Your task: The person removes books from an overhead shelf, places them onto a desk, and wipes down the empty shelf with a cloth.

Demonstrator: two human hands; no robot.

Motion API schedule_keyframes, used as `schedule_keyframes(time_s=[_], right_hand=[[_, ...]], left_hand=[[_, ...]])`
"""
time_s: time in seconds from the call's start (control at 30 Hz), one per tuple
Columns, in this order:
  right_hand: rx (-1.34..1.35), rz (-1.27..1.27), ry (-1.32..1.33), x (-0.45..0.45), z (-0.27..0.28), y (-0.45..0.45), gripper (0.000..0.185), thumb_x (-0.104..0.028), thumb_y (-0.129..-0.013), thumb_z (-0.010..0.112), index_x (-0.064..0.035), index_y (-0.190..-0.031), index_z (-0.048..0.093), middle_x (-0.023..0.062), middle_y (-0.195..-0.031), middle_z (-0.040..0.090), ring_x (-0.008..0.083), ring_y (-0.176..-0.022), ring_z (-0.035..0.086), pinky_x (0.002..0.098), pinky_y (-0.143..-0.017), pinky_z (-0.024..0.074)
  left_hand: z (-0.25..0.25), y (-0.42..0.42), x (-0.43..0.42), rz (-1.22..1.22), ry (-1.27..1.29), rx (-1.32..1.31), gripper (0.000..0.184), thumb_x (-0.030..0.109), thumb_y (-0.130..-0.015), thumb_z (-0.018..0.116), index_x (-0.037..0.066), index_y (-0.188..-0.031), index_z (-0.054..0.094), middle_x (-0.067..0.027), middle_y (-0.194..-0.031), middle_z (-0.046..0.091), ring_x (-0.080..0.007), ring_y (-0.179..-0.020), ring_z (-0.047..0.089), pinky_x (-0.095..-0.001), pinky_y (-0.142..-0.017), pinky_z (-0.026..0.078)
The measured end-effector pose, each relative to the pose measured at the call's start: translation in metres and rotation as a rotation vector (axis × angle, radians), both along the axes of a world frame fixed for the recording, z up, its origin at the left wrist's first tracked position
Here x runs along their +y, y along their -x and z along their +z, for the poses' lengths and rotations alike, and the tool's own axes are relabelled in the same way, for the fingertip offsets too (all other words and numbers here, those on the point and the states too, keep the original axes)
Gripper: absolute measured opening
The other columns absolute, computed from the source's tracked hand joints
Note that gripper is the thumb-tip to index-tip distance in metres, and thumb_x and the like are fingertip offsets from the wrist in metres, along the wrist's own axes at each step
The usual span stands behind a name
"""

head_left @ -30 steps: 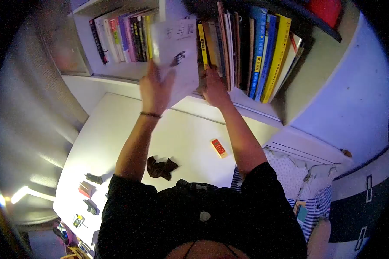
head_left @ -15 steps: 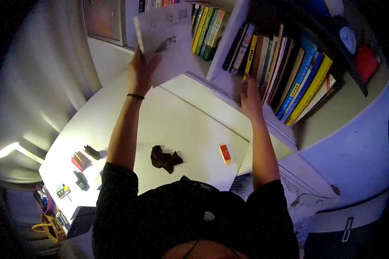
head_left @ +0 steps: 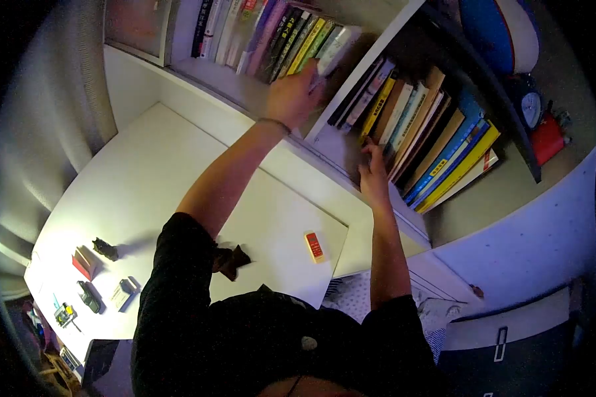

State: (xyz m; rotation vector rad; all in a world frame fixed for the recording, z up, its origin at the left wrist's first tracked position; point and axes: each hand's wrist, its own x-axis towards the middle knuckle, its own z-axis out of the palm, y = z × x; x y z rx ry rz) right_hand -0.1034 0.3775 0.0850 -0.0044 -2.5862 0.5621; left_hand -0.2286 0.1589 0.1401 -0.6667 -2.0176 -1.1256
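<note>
My left hand point(head_left: 293, 98) reaches into the left compartment of the shelf. It is closed on a book with a pale spine point(head_left: 340, 49), which leans at the right end of a row of books point(head_left: 291, 43). Slight blur hides exactly how the fingers lie on it. In the right compartment, my right hand point(head_left: 375, 177) is at the lower ends of another row of books point(head_left: 417, 126). Its fingers are apart, near the foot of a yellow-spined book point(head_left: 379, 106); whether they touch it I cannot tell.
On the white desk point(head_left: 172, 152) lie a red and cream calculator-like object point(head_left: 314, 247) and a crumpled dark brown item point(head_left: 232, 261). Several small objects, including a red box-like one point(head_left: 83, 263), stand at the left. A clock point(head_left: 530, 109) sits at the shelf's right.
My left hand has moved right, carrying the book from above the desk into the left compartment. My right hand stays by the right-hand books. The view has shifted.
</note>
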Motion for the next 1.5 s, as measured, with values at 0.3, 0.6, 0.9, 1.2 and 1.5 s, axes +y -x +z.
schedule_keyframes(time_s=[0.3,0.6,0.9,1.2,1.5], right_hand=[[0.097,0.043,-0.049,0.001,-0.001,-0.001,0.045,0.005,-0.08,0.051,-0.0072,-0.119,0.032,0.0174,-0.126,0.042,0.0324,-0.126,0.034,0.0394,-0.101,0.0284],[0.055,0.057,0.049,-0.013,0.006,-0.004,0.034,0.006,-0.08,0.049,-0.0087,-0.108,0.036,0.0147,-0.131,0.038,0.0292,-0.125,0.034,0.0371,-0.102,0.0266],[0.06,0.119,0.099,-0.009,0.003,-0.005,0.04,0.011,-0.076,0.045,-0.0083,-0.111,0.037,0.0145,-0.134,0.037,0.0278,-0.126,0.031,0.0348,-0.103,0.0231],[0.074,0.106,0.082,0.007,-0.01,0.002,0.044,0.01,-0.076,0.046,-0.0081,-0.115,0.037,0.0149,-0.132,0.038,0.0265,-0.122,0.035,0.0334,-0.1,0.0259],[0.035,0.049,0.098,-0.007,0.003,-0.008,0.041,0.01,-0.073,0.046,-0.0089,-0.108,0.039,0.0123,-0.118,0.047,0.0235,-0.117,0.041,0.0308,-0.1,0.0278]], left_hand=[[-0.02,0.043,0.041,0.028,0.191,0.063,0.019,0.008,-0.08,0.049,0.008,-0.099,0.046,-0.0169,-0.095,0.056,-0.0358,-0.074,0.061,-0.0423,-0.062,0.05],[-0.014,0.039,0.038,-0.086,0.296,-0.062,0.019,0.011,-0.081,0.05,0.002,-0.097,0.052,-0.0213,-0.082,0.062,-0.0349,-0.08,0.062,-0.0433,-0.066,0.051],[-0.003,0.059,0.058,0.179,0.266,0.097,0.015,0.011,-0.077,0.052,0.005,-0.073,0.066,-0.0172,-0.074,0.064,-0.0316,-0.069,0.064,-0.0404,-0.058,0.052],[-0.009,0.063,0.047,0.097,0.472,-0.042,0.016,0.015,-0.079,0.051,0.01,-0.087,0.064,-0.0189,-0.077,0.063,-0.0321,-0.074,0.064,-0.0446,-0.061,0.051],[-0.031,0.067,0.037,0.147,0.325,-0.095,0.018,0.022,-0.081,0.052,0.011,-0.086,0.065,-0.0172,-0.078,0.064,-0.0317,-0.077,0.063,-0.0425,-0.068,0.051]])
